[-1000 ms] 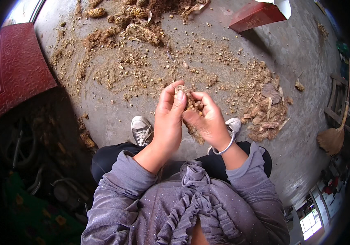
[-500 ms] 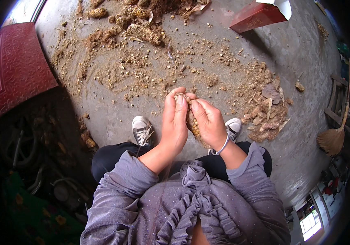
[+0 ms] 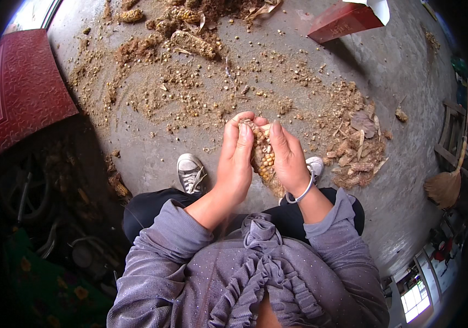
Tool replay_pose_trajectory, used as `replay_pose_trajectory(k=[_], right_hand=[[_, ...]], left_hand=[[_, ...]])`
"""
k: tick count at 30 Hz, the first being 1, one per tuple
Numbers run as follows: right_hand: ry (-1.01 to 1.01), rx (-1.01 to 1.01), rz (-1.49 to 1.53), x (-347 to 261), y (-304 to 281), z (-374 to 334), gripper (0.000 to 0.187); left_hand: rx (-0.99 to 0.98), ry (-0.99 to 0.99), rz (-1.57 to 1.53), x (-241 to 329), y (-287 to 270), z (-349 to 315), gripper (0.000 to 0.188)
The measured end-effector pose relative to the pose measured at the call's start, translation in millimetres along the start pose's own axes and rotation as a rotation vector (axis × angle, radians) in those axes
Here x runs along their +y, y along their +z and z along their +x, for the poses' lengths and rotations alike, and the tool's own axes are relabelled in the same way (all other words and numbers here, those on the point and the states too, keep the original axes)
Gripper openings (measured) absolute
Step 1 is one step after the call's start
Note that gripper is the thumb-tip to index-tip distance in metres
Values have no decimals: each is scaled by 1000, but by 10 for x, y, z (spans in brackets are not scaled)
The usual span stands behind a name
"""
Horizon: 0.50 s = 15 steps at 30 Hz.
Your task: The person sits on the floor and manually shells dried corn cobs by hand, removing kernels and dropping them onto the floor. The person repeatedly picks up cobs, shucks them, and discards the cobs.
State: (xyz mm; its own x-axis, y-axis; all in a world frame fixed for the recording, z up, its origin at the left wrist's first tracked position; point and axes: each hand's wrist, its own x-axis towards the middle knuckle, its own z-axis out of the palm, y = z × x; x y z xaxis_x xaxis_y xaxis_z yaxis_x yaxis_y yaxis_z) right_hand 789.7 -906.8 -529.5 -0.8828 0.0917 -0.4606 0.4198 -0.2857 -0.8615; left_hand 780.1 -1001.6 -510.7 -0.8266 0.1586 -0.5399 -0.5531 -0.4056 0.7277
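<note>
Between my two hands is an ear of corn, with yellow kernels on its lower part and a barer, brownish upper part. My left hand is closed round its left side, thumb lying along the cob near the top. On the other side my right hand, with a silvery bangle at the wrist, grips the cob with its thumb pointing up. The fingers behind the cob are mostly hidden. Beyond my hands, loose kernels and chaff lie scattered over the concrete floor.
More corn cobs lie in a heap at the far side. Husks and chaff are piled to the right. A red box stands far right, a red door panel left, and a broom leans at the right.
My right hand has shifted slightly right and its thumb has moved off the cob's top, uncovering more of the kernels. My left hand has barely moved and stays on the cob.
</note>
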Motion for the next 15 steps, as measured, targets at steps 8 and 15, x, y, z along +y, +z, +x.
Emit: replay_pose_trajectory(k=[8, 15], right_hand=[[-242, 23, -383, -33, -5, -3, 23], [-51, 5, -261, -41, -67, 9, 23]], left_hand=[[-47, 14, 15, -75, 5, -14, 30], [-59, 23, 56, -51, 4, -36, 29]])
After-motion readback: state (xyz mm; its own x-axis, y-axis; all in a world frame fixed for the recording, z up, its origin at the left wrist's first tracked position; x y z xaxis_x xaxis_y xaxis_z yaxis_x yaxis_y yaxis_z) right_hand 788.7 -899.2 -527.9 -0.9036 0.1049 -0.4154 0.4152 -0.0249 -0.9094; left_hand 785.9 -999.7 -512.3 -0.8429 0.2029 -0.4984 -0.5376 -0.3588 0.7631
